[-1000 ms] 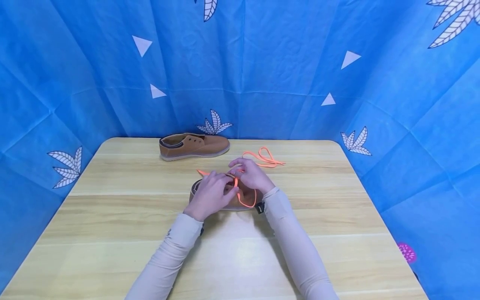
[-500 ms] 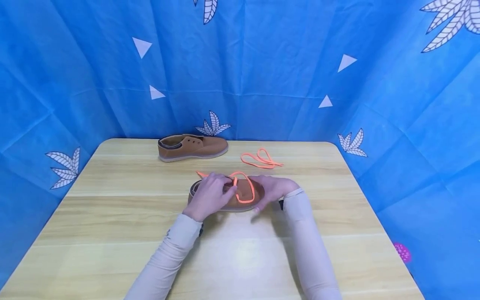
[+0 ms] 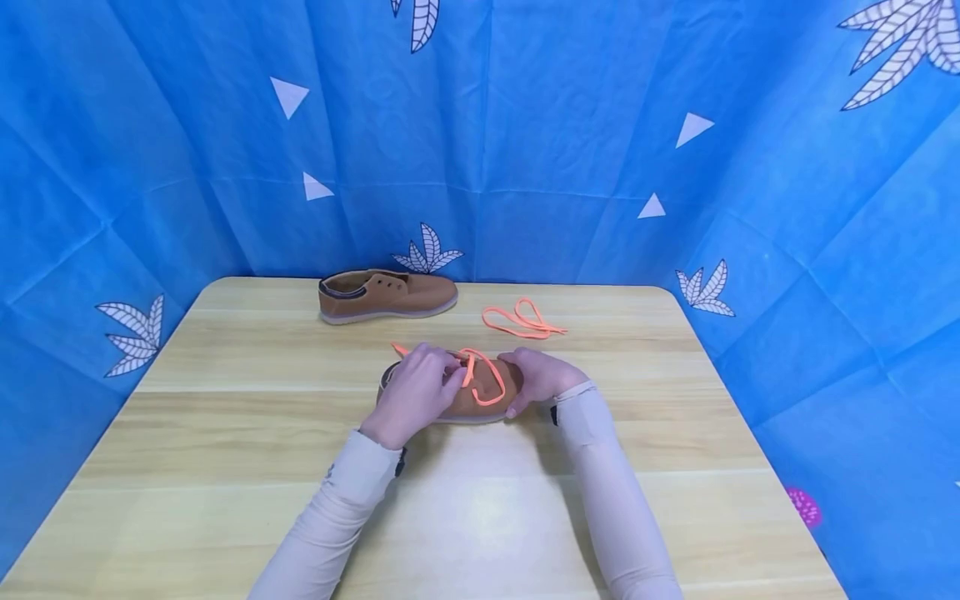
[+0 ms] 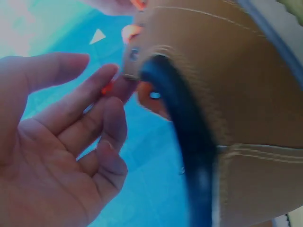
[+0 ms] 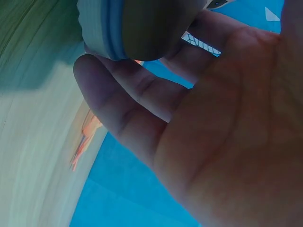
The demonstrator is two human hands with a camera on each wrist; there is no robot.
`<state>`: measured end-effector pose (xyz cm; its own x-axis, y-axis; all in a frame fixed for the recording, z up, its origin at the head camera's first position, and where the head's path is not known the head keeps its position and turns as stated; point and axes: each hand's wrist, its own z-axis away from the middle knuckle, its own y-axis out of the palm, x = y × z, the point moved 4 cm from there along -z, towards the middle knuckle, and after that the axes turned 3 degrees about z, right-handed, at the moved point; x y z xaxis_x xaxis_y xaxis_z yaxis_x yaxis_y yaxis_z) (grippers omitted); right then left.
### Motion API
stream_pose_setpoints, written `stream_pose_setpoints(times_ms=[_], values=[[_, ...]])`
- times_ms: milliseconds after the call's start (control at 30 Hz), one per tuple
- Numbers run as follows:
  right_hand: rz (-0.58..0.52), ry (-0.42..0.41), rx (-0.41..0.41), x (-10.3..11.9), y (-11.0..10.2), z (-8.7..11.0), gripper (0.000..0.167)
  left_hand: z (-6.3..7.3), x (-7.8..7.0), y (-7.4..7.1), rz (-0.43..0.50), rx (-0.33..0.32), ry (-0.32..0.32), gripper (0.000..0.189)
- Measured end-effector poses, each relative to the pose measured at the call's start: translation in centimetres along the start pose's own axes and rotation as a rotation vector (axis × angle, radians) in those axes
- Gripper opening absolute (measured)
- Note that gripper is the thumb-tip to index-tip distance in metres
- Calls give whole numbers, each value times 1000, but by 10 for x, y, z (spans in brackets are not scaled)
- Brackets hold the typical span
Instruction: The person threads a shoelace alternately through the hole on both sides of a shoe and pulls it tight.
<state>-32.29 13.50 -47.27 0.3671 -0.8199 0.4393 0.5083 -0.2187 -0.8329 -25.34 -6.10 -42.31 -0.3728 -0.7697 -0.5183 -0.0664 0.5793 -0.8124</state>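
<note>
A brown shoe is in front of the person, toe to the right, an orange shoelace looping over its front. My right hand grips the toe, thumb on the near side and fingers on the far side; in the right wrist view the fingers lie beside the toe. My left hand is at the shoe's opening. In the left wrist view its thumb stands apart, and the foremost fingertips touch the eyelet flap, a bit of orange lace between them. The lace's far end lies behind that hand.
A matching brown shoe, unlaced, stands at the back left of the wooden table. A second orange shoelace lies folded at the back. Blue patterned cloth surrounds the table's back and sides.
My right hand has left the lace beside the eyelets and moved right to the toe, taking hold of it. The thumb of my left hand has drawn back from the lace; the loop has shifted.
</note>
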Motion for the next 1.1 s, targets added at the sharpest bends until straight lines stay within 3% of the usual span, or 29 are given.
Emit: stream_pose_setpoints(times_ms=[133,233,433,533,800,933,1100], values=[[-3,8,-16,0,0,0,105,5,-12,-12,-12,-7,12,16],[-6,8,-26,0,-1,0,104,10,-22,-22,1,29,19,23],[-16,31,-41,-2,0,-1,107,27,-37,-36,65,264,-15,46],[-18,29,-43,-2,-1,-1,107,36,-43,-41,79,337,-11,49],[-11,15,-46,-3,-2,-1,102,55,-50,-57,74,393,55,56],[4,15,-46,-4,0,0,103,59,-53,-62,83,418,42,55],[15,29,-50,-2,0,0,104,62,-58,-70,147,399,9,46]])
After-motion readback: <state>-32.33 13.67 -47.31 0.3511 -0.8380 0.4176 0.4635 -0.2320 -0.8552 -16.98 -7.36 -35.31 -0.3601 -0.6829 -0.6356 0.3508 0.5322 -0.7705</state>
